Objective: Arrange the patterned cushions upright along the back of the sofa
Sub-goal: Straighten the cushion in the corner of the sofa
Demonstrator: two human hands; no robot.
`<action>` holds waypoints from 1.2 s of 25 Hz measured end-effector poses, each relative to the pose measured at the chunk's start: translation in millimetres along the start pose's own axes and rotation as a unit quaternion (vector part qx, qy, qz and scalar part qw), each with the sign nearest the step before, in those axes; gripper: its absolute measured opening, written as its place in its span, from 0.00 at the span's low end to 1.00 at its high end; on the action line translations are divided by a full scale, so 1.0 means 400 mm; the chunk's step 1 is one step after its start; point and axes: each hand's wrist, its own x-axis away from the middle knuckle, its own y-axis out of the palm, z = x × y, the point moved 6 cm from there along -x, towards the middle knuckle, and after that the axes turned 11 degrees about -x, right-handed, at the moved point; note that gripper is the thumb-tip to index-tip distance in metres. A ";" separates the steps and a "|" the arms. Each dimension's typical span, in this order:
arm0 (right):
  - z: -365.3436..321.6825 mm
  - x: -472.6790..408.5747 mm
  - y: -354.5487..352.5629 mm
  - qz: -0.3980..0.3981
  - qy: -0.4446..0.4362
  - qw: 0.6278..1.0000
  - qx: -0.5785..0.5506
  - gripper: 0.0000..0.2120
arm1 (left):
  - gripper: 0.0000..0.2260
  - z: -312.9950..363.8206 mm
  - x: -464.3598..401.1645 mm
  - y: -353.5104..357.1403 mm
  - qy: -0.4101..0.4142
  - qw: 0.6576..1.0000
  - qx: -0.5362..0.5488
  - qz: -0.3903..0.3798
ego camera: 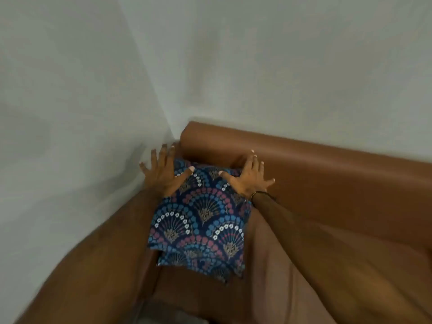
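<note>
A dark blue cushion (198,218) with fan patterns in blue, pink and white leans against the back of the brown sofa (327,174), in its left corner. A second cushion of the same pattern (203,260) shows below it, partly covered. My left hand (163,174) lies flat on the top left corner of the upper cushion with fingers spread. My right hand (247,178) presses flat on its top right corner, fingers spread, touching the sofa back. Neither hand grips anything.
Pale walls meet in a corner (163,108) just behind the sofa's left end. The sofa's left armrest (93,253) runs along the left wall. The brown seat (315,265) stretches to the right.
</note>
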 end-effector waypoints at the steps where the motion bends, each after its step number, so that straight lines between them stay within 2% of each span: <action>1: 0.034 -0.014 0.062 -0.022 0.060 0.997 -0.053 0.63 | 0.49 -0.030 -0.002 0.064 -0.032 0.999 0.007 -0.029; 3: 0.134 -0.038 0.172 -0.041 0.196 0.960 -0.194 0.61 | 0.52 -0.092 -0.004 0.197 -0.103 0.985 0.093 -0.107; 5: 0.206 -0.038 0.256 -0.092 0.281 0.890 -0.346 0.42 | 0.60 -0.140 0.012 0.301 -0.179 0.943 0.233 -0.159; 6: 0.229 -0.043 0.277 -0.105 0.287 0.869 -0.389 0.38 | 0.62 -0.155 0.013 0.312 -0.210 0.923 0.285 -0.149; 8: 0.259 -0.044 0.278 -0.134 0.281 0.857 -0.410 0.48 | 0.63 -0.170 0.010 0.295 -0.238 0.896 0.355 -0.123; 10: 0.282 -0.036 0.228 -0.149 0.255 0.850 -0.436 0.56 | 0.56 -0.143 0.036 0.257 -0.244 0.876 0.403 -0.103; 13: 0.288 0.002 0.083 -0.157 0.212 0.838 -0.477 0.50 | 0.49 -0.030 0.086 0.188 -0.197 0.868 0.447 -0.092; 16: 0.378 0.034 -0.092 -0.098 0.185 0.848 -0.487 0.38 | 0.42 0.184 0.121 0.147 -0.098 0.876 0.469 -0.057; 18: 0.470 0.062 -0.216 -0.057 0.181 0.857 -0.478 0.34 | 0.39 0.356 0.134 0.150 -0.039 0.872 0.485 -0.049; 22: 0.745 0.148 -0.475 0.007 0.204 0.858 -0.470 0.25 | 0.48 0.741 0.209 0.233 0.045 0.868 0.482 -0.109; 24: 0.904 0.180 -0.606 0.042 0.203 0.854 -0.476 0.26 | 0.50 0.935 0.260 0.302 0.073 0.868 0.472 -0.135; 26: 1.076 0.203 -0.736 0.071 0.198 0.852 -0.480 0.30 | 0.49 1.138 0.319 0.391 0.087 0.869 0.461 -0.158; 30: 1.413 0.168 -0.915 0.130 0.200 0.868 -0.436 0.43 | 0.52 1.480 0.392 0.601 0.089 0.863 0.468 -0.165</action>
